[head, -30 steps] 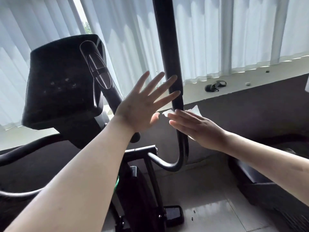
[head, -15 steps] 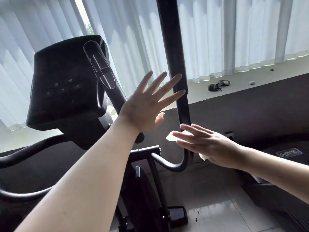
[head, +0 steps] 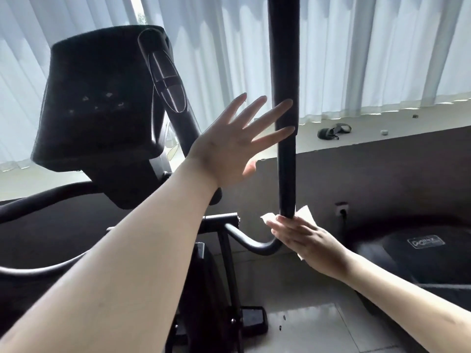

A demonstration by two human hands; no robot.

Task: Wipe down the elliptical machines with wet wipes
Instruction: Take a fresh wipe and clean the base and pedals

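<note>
A black elliptical machine fills the left and middle, with its console (head: 99,98) at upper left and a tall upright handle bar (head: 285,98) in the centre. My left hand (head: 234,146) is spread flat, its fingertips touching the bar's left side. My right hand (head: 303,235), fingers straight, presses a white wet wipe (head: 304,214) against the bar's lower end, just above its curved bend (head: 262,247). Most of the wipe is hidden under the palm.
A white window ledge (head: 382,138) runs behind, with a small dark object (head: 334,131) on it and pale vertical blinds above. A second black machine (head: 420,250) stands at the right. A wall socket (head: 341,210) sits low on the dark wall. Glossy tiled floor lies below.
My right hand has slid the wipe down the upright bar, from mid-height to its lower end near the bend. My left hand has stayed against the bar.
</note>
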